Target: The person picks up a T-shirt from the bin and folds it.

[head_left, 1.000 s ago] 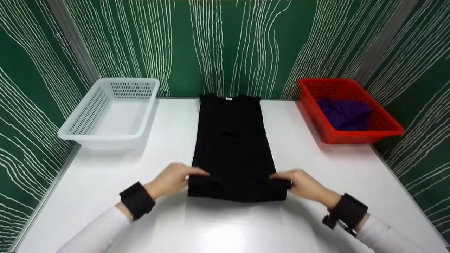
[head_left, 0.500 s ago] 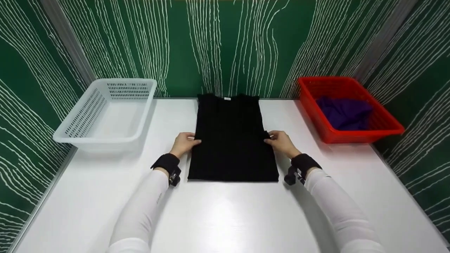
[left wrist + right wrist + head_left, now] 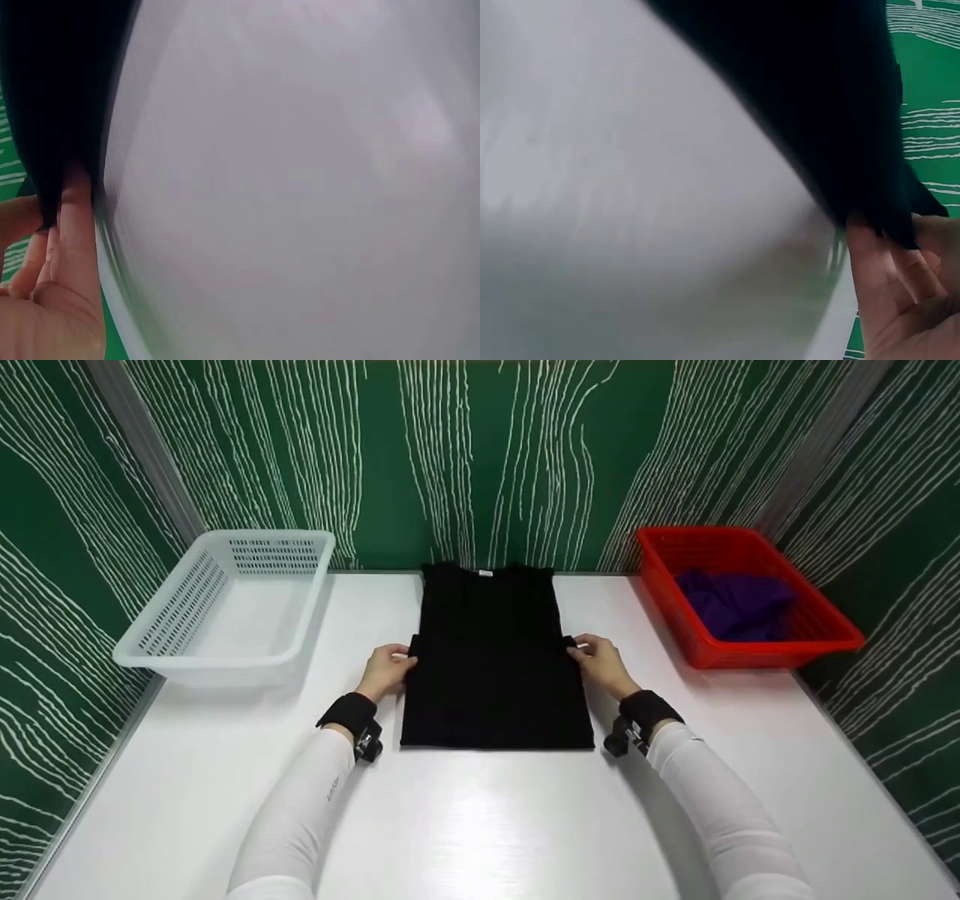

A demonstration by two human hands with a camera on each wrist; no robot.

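Note:
A black shirt (image 3: 495,690) lies in the middle of the white table, its lower part folded up over itself and its neckline with a small white label at the far end. My left hand (image 3: 386,669) pinches the left corner of the folded-up edge between thumb and fingers. On the opposite side my right hand (image 3: 602,664) pinches the right corner. Both wrist views show the same grip: the left hand (image 3: 60,277) and the right hand (image 3: 904,289) each hold dark cloth between thumb and fingers.
A white perforated basket (image 3: 225,661) stands at the back left with nothing seen inside. At the back right is a red basket (image 3: 787,646) holding a purple cloth (image 3: 739,604). Green walls with white lines enclose the white table (image 3: 480,825).
Both hands have moved away from me, carrying the shirt's near edge up and over its middle. In the last half second the folded corners have been drawn slightly outward.

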